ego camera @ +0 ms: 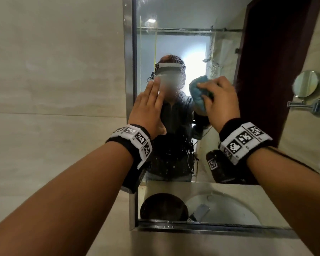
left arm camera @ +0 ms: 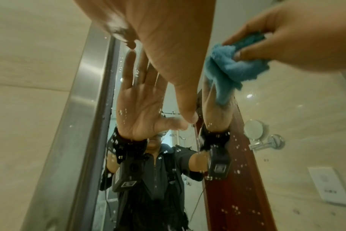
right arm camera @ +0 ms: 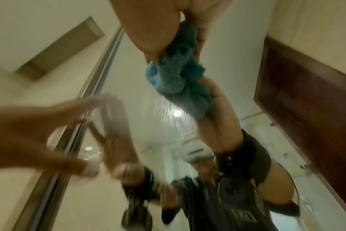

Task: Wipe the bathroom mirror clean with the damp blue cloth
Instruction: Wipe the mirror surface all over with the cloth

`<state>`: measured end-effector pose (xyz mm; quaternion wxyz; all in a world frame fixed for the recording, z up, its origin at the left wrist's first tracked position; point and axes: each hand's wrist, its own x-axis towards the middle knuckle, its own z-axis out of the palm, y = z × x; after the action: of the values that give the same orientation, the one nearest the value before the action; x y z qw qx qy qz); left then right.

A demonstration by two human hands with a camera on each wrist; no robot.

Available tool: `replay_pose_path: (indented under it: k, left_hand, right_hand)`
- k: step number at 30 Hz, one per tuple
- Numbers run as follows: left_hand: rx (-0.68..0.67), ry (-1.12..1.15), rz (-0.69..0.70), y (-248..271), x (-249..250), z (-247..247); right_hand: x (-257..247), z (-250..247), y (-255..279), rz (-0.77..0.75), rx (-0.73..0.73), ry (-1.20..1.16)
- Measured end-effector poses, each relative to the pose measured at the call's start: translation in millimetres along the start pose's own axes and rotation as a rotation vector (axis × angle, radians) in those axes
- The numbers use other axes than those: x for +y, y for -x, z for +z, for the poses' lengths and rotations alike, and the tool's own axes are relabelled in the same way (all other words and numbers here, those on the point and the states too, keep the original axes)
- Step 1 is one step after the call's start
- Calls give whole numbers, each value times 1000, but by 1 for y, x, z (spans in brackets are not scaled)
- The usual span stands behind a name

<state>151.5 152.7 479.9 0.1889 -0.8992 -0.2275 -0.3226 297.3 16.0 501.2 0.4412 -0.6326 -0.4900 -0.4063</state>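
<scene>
The bathroom mirror [ego camera: 175, 47] fills the middle of the head view, speckled with water drops [left arm camera: 236, 207]. My right hand [ego camera: 218, 100] grips a bunched blue cloth [ego camera: 199, 91] and holds it against the glass at about head height. In the right wrist view the blue cloth [right arm camera: 176, 75] meets its own reflection. My left hand [ego camera: 148, 106] lies flat on the glass near the mirror's left edge, fingers straight and together. The left wrist view shows that left palm [left arm camera: 168, 46] touching its reflection, with the cloth [left arm camera: 231, 68] to its right.
A steel frame [ego camera: 127, 89] borders the mirror on the left and bottom. Beige tiled wall [ego camera: 54, 80] lies to the left. On the right are a dark wooden door frame [ego camera: 277, 71] and a round swing-arm shaving mirror [ego camera: 306, 84]. A wall socket [left arm camera: 326, 186] sits lower right.
</scene>
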Motion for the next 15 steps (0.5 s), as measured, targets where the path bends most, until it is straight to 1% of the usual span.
replay_pose_path:
  k: [1,2,3,5,6,7,8,9,10,12,14,15]
  left_hand:
    - [-3,31,12,3,-1,0]
    - [-12,54,27,7,-3,2]
    - [-27,69,46,14,-5,5]
    - [-64,68,104,29,-10,15]
    - [-88,42,137,36,-13,20]
    - [-118,4,165,41,-16,25]
    - [-144,-32,182,45,-18,28]
    - [-161,-60,187,47,-19,31]
    - [-166,-81,182,49,-19,32]
    - [-145,-112,152,50,-15,36]
    - [-125,-129,117,51,-11,40]
    - [-112,-138,108,51,-10,42]
  right_hand:
    - [-3,6,9,26,-27,16]
    - [-6,13,25,4,-108,54]
    - [-7,20,44,-73,-220,111]
    - [-3,28,82,-309,-421,205]
    - [2,29,91,-411,-486,233]
    - [5,26,88,-478,-515,236]
    - [4,23,79,-471,-540,231]
    - [0,19,68,-407,-533,217]
    - [-6,16,54,-324,-483,208]
    - [-8,21,32,-198,-305,188]
    - [-19,27,40,-126,-194,139]
    - [-17,33,52,-124,-189,116]
